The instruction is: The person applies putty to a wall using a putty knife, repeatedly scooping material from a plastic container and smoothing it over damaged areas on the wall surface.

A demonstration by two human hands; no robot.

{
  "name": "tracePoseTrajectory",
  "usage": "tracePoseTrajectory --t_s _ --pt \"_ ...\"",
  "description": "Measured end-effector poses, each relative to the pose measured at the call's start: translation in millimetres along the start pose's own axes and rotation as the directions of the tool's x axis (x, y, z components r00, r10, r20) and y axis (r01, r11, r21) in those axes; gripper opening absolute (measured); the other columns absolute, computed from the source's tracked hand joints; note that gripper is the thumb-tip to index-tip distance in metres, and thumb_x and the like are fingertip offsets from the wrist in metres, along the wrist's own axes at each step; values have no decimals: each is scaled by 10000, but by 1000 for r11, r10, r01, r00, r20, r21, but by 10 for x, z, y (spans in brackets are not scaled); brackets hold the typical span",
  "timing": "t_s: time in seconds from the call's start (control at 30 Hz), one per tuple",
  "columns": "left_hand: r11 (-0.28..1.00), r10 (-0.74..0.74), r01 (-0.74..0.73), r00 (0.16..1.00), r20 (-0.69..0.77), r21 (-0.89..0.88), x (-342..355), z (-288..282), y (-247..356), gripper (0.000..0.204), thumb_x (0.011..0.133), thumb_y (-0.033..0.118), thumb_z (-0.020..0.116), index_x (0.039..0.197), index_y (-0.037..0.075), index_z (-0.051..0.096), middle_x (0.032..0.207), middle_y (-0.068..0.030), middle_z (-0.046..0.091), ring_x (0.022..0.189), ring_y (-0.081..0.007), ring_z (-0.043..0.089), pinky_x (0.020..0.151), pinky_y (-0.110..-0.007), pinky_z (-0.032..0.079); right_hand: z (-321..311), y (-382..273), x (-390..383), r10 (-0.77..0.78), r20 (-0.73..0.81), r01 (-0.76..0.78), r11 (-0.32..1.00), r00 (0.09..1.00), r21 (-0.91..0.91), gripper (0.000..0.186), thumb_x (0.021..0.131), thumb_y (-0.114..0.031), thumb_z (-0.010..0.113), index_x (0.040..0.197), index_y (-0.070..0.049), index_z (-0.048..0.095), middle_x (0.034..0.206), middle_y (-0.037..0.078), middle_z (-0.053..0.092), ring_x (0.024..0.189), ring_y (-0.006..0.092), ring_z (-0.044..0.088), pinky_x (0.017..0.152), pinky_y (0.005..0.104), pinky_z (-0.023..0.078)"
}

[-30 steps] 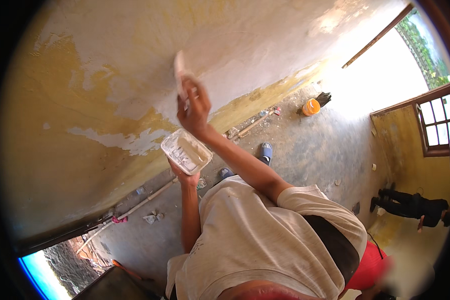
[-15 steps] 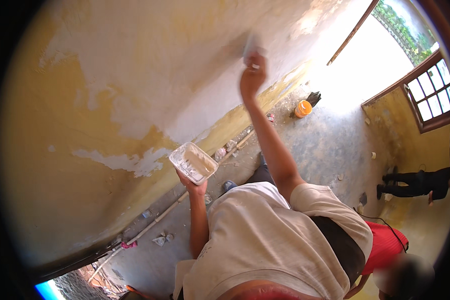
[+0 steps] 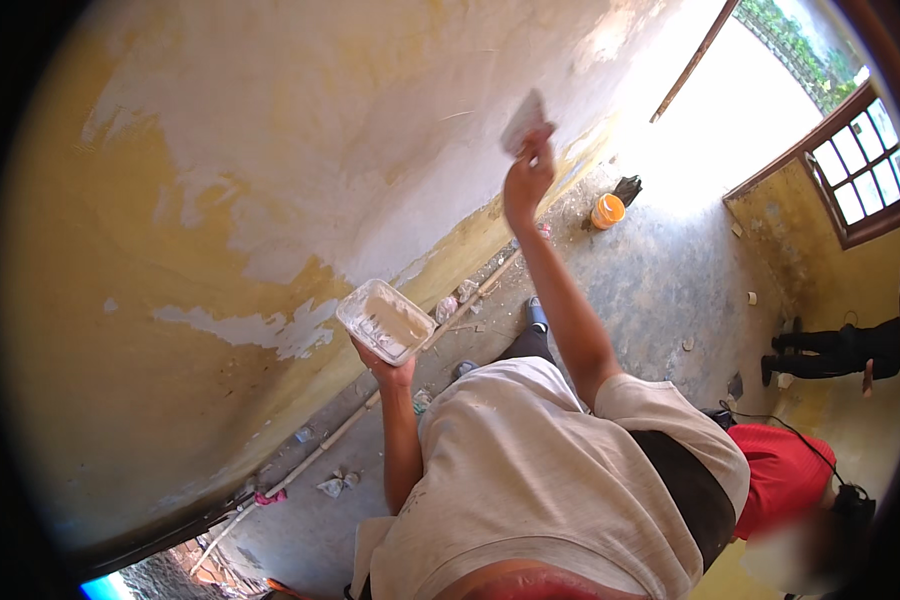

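My left hand (image 3: 390,370) is closed round the underside of a clear plastic tub (image 3: 386,322), smeared inside with pale putty. Raised far out in front, my right hand (image 3: 530,172) grips a putty knife (image 3: 527,122) with a flat, wide blade, a little blurred. The blade stands close to the wall (image 3: 370,180); whether it touches I cannot tell. Whitish filler covers much of that wall, with yellow paint showing through in patches.
An orange bucket (image 3: 607,211) stands on the concrete floor beside a black bag (image 3: 627,188). A bamboo pole (image 3: 345,424) lies along the wall's foot among debris. A person in red (image 3: 782,470) is behind me at right; another in dark clothes (image 3: 840,350) is farther off. A window (image 3: 865,165) is at right.
My right hand and the putty knife have moved down and to the right, and the blade has turned. The left hand holds the tub almost still. The person in red has shifted.
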State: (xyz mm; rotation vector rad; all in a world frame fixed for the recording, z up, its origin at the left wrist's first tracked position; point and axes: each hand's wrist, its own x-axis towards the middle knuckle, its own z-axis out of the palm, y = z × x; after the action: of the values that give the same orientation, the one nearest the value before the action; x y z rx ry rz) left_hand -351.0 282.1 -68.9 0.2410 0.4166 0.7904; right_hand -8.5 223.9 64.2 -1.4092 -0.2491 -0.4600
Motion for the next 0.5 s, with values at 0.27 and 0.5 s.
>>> tracePoseTrajectory --t_s 0.27,0.5 --pt "1000 16 -16 997 -80 -9 -47 -120 66 607 1027 599 460 1480 198 509 1489 -4 542 1370 -242 501 1189 -478 348 833 -639 -441 -195 41 196 980 980 -17 143 947 -27 637 1073 -36 705 987 143 694 873 318 657 774 393 519" --pt "997 -3 8 999 -53 82 32 38 -6 647 1028 615 440 1525 200 455 1545 -11 481 1416 -248 448 1204 -499 309 566 -1116 -1661 -582 473 457 813 662 361 401 818 36 696 1208 -56 709 1119 136 731 950 315 698 820 404 560"
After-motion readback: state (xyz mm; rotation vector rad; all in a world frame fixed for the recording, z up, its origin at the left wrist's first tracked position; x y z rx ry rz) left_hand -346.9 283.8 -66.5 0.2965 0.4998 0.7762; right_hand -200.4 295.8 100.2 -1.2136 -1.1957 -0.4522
